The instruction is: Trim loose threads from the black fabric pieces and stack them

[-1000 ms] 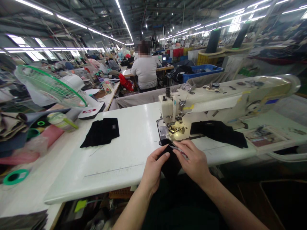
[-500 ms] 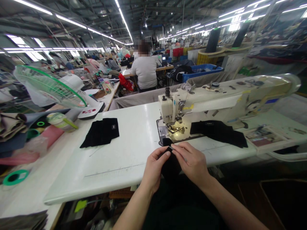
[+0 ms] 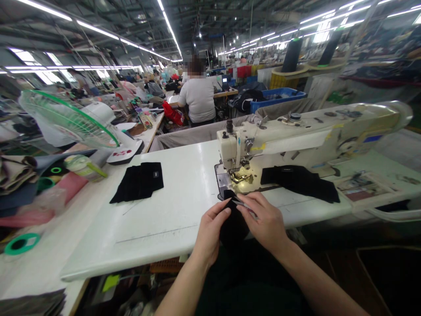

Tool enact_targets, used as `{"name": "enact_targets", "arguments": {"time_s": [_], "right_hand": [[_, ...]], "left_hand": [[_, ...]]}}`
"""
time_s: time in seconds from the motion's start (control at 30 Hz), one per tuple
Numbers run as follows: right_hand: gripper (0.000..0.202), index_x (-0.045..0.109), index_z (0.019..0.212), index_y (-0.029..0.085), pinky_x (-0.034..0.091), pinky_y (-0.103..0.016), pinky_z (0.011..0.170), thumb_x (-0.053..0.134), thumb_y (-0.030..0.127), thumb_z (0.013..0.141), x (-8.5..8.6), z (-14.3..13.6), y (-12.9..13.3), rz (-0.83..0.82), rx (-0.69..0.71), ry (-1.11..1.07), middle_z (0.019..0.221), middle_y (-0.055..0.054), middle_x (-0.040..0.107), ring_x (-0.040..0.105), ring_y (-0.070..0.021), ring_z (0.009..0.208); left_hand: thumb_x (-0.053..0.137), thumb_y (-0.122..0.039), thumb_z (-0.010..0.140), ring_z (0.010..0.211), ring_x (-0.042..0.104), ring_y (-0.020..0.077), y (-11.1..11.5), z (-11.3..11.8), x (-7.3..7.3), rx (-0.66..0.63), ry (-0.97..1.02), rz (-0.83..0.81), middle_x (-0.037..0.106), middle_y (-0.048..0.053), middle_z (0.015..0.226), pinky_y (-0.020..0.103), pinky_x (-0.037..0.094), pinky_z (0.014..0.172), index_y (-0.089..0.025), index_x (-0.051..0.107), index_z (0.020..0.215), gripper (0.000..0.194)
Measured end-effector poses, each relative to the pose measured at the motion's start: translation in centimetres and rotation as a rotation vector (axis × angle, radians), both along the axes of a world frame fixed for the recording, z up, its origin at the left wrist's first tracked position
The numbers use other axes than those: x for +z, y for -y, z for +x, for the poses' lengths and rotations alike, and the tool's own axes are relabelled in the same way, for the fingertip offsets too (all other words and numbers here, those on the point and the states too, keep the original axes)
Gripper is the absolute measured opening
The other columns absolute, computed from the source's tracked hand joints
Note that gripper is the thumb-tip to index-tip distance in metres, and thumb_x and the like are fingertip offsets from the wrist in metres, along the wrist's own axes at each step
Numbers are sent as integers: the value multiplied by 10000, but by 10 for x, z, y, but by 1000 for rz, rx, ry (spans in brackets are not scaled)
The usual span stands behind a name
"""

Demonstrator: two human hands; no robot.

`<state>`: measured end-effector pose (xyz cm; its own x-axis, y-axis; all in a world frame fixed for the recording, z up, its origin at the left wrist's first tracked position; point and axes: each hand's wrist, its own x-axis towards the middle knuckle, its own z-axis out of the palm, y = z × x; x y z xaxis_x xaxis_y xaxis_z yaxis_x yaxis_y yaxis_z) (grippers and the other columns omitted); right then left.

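Rows of ceiling strip lights point(image 3: 170, 30) illuminate a sewing hall; the reference unit is a sewing machine point(image 3: 296, 127) mounted on a pale worktable point(image 3: 174, 210). Directly in front of the machine's needle area, at the near table edge, is a black workpiece point(image 3: 234, 226). The left hand point(image 3: 208, 228) pinches the workpiece between thumb and forefinger. The right hand point(image 3: 268, 224) grips a slim metallic tool point(image 3: 243, 204) with the fingertips, its tip at the workpiece; the exact tool type cannot be determined. Beneath the machine arm, right of the needle area, lies a second black piece point(image 3: 302, 182). Left of the machine, well apart from it, lies a black panel point(image 3: 140, 182) bearing a small label. Farther left of the machine stands a fan point(image 3: 72, 118) with a green rim. Beyond the machine, a seated co-worker point(image 3: 197, 98) in a white top faces away, left of a blue bin point(image 3: 279, 98).
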<state>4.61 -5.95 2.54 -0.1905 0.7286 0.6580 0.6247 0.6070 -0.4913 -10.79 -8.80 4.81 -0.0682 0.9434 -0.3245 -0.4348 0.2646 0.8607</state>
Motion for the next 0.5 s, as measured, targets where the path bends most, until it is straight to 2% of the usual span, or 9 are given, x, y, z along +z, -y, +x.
{"name": "enact_targets", "arguments": {"time_s": [0.3, 0.5], "right_hand": [[264, 674, 1174, 187, 529, -274, 739, 545, 267, 958, 2, 1, 0, 4, -11, -6, 973, -73, 675, 671, -173, 829], [268, 675, 1177, 191, 543, -276, 735, 544, 259, 954, 3, 1, 0, 0, -3, -14, 977, -76, 678, 672, -172, 825]], "left_hand": [[755, -262, 724, 892, 677, 201, 1, 2, 1, -11, 2, -1, 767, 67, 935, 297, 485, 867, -184, 758, 1031, 317], [758, -263, 718, 889, 672, 193, 1, 2, 2, -19, -22, -1, 764, 69, 994, 296, 477, 880, -185, 762, 1026, 317]]}}
